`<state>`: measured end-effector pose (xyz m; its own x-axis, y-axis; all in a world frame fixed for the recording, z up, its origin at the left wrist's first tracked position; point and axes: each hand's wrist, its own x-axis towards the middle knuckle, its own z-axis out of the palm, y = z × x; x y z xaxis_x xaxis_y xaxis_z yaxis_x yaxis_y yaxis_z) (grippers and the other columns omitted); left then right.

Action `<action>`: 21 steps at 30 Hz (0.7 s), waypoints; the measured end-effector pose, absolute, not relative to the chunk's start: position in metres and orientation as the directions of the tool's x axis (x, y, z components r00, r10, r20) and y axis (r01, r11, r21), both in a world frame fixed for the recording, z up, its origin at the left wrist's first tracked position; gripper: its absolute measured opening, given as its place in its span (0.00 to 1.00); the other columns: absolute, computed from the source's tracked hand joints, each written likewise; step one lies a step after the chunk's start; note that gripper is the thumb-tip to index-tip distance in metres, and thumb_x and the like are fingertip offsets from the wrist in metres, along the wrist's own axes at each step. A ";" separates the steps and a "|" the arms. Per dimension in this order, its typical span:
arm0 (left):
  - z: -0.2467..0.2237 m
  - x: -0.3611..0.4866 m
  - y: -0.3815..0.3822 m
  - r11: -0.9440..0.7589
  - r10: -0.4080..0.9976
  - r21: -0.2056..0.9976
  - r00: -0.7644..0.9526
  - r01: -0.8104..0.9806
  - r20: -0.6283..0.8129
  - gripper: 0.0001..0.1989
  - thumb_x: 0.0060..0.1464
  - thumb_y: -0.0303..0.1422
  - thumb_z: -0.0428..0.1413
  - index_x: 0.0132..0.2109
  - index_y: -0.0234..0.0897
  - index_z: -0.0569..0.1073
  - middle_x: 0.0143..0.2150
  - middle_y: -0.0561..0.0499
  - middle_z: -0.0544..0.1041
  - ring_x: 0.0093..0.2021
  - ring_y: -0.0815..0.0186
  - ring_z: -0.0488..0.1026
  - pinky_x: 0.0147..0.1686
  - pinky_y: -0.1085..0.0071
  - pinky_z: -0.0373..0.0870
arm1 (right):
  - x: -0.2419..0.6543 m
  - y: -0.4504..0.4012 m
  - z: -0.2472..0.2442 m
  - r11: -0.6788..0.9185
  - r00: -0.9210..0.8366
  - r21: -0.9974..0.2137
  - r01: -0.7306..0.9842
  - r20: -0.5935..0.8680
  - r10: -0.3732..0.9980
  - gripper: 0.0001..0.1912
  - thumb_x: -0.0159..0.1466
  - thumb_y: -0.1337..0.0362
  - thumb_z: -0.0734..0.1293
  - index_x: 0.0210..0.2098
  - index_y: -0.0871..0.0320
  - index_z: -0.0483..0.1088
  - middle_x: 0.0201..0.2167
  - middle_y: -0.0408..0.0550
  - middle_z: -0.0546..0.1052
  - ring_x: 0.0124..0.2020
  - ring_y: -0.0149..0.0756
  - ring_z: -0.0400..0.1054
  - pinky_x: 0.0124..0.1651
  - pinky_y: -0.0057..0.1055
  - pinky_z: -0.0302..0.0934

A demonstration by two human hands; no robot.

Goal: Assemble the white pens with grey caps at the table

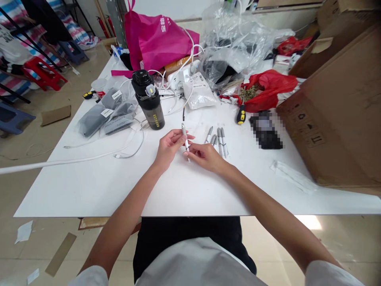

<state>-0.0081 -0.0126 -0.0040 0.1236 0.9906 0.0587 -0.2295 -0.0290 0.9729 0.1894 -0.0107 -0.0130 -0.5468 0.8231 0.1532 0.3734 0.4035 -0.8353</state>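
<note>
The dark see-through drink bottle with a black lid point(149, 101), standing on the left part of the white worktop point(178, 190), has yellow letters running up its side, but they are too small to read. The big pink cloth bag point(157, 39) at the far side has white signs printed on it, too small to read. The large brown cardboard box point(336, 115) on the right shows dark printed signs on its side, one like a recycling mark and one like an upside-down pair of arrows. The grey flat packets point(102, 113) on the left carry white labels with print too small to read.
</note>
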 end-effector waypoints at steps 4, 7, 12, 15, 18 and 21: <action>-0.016 -0.015 -0.002 -0.085 0.996 0.995 -0.045 -0.049 0.083 0.21 0.58 0.46 0.71 0.47 0.37 0.76 0.41 0.46 0.87 0.36 0.64 0.82 0.43 0.66 0.77 | 0.209 0.006 -0.009 0.444 -0.388 -0.524 0.727 0.221 0.895 0.24 0.76 0.41 0.64 0.40 0.55 0.74 0.32 0.50 0.80 0.31 0.40 0.68 0.36 0.36 0.52; -0.024 -0.025 0.003 -0.099 0.989 0.976 -0.092 0.193 0.118 0.18 0.60 0.44 0.69 0.50 0.41 0.74 0.36 0.52 0.83 0.30 0.66 0.78 0.37 0.68 0.73 | 0.225 0.019 -0.009 0.310 -0.270 -0.322 0.895 0.163 0.949 0.21 0.74 0.44 0.67 0.37 0.55 0.73 0.34 0.53 0.80 0.33 0.45 0.69 0.34 0.37 0.48; -0.027 -0.031 0.003 -0.114 0.979 0.797 -0.072 0.593 0.193 0.12 0.64 0.41 0.65 0.48 0.45 0.72 0.34 0.55 0.79 0.29 0.66 0.71 0.35 0.68 0.65 | 0.231 0.024 -0.010 0.331 -0.309 -0.239 0.913 0.126 0.943 0.19 0.73 0.49 0.67 0.31 0.55 0.72 0.36 0.57 0.78 0.43 0.52 0.70 0.40 0.41 0.57; -0.027 -0.032 0.003 -0.132 0.969 0.744 -0.072 0.655 0.236 0.11 0.64 0.38 0.64 0.48 0.45 0.70 0.38 0.53 0.78 0.29 0.66 0.68 0.36 0.67 0.63 | 0.227 0.022 -0.012 0.365 -0.338 -0.181 0.913 0.162 0.927 0.17 0.72 0.54 0.67 0.30 0.56 0.74 0.40 0.61 0.77 0.47 0.55 0.68 0.49 0.46 0.62; -0.026 -0.033 0.004 -0.158 0.967 0.749 -0.052 0.644 0.248 0.09 0.64 0.36 0.63 0.46 0.44 0.69 0.39 0.53 0.77 0.28 0.67 0.68 0.37 0.67 0.64 | 0.226 0.020 -0.015 0.331 -0.303 -0.142 0.933 0.187 0.934 0.16 0.72 0.56 0.67 0.32 0.59 0.77 0.43 0.65 0.77 0.50 0.59 0.66 0.52 0.50 0.62; -0.026 -0.034 0.005 -0.185 0.966 0.748 -0.025 0.637 0.259 0.08 0.64 0.34 0.62 0.42 0.43 0.68 0.34 0.55 0.75 0.28 0.66 0.68 0.37 0.66 0.64 | 0.229 0.021 -0.018 0.307 -0.283 -0.123 0.944 0.178 0.942 0.17 0.72 0.56 0.65 0.35 0.60 0.79 0.44 0.67 0.76 0.51 0.61 0.65 0.53 0.51 0.61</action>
